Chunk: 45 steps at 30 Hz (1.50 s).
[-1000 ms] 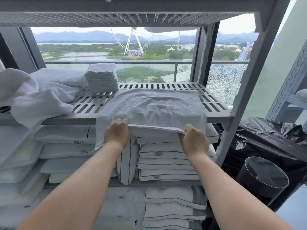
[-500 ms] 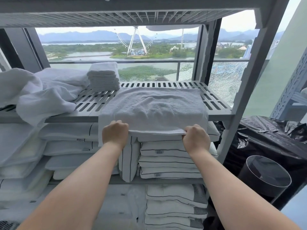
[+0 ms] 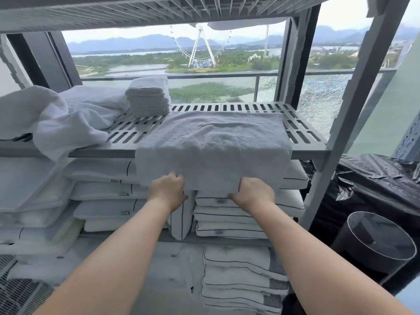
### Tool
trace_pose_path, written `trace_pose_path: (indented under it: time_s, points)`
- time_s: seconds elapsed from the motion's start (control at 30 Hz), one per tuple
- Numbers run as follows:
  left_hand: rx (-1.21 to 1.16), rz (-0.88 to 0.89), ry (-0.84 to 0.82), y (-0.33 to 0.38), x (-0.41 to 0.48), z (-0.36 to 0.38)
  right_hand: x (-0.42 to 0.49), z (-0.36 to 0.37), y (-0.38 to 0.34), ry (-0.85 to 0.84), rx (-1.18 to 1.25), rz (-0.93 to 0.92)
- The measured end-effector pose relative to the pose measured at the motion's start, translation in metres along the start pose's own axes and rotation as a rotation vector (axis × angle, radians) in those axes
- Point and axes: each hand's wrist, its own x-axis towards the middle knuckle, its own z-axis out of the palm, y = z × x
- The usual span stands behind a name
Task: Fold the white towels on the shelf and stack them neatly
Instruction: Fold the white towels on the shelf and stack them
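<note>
Towel was spread over the slatted shelf, its near edge draped past the shelf's front. That hanging edge was gripped by both hands: the left hand was closed on it at the left, the right hand was clamped on it just beside, a short gap being left between them. A stack of folded towels was seen farther back on the shelf, and a heap of loose towels was piled at its left end. Pillows were stacked on the shelf below.
</note>
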Motion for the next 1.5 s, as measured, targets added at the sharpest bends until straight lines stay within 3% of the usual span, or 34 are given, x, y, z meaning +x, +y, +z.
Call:
trace_pose_path:
  time_s: [0.17,0.33,0.5,0.6,0.77,1.0,1.23,1.33,1.4,1.5]
  points:
    - [-0.184,0.07,0.419,0.003,0.04,-0.038,0.029,-0.03,-0.027,0.465,0.139,-0.189]
    - [-0.25,0.032,0.557,0.0,0.114,-0.065,0.093,-0.055,-0.041,0.562,0.126,-0.153]
    - [-0.349,0.006,0.409,-0.009,0.202,-0.059,0.175,-0.068,-0.044,0.494,0.077,-0.028]
    - [-0.335,0.024,0.243,-0.016,0.249,-0.052,0.22,-0.073,-0.05,0.419,0.089,0.068]
    - [-0.293,0.082,0.109,-0.038,0.318,-0.048,0.282,-0.075,-0.058,0.289,0.032,0.17]
    - [-0.128,-0.015,-0.036,-0.053,0.377,-0.033,0.341,-0.072,-0.046,0.153,-0.06,0.216]
    - [0.232,0.099,-0.225,-0.038,0.407,-0.039,0.382,-0.074,-0.033,-0.055,0.076,0.305]
    - [0.254,0.031,-0.293,-0.029,0.421,-0.056,0.403,-0.086,-0.031,-0.147,0.06,0.276]
    - [0.239,-0.039,-0.239,-0.031,0.434,-0.068,0.418,-0.095,-0.035,-0.089,0.021,0.192]
    - [0.174,-0.126,0.038,-0.038,0.454,-0.077,0.436,-0.107,-0.035,0.159,-0.035,0.08]
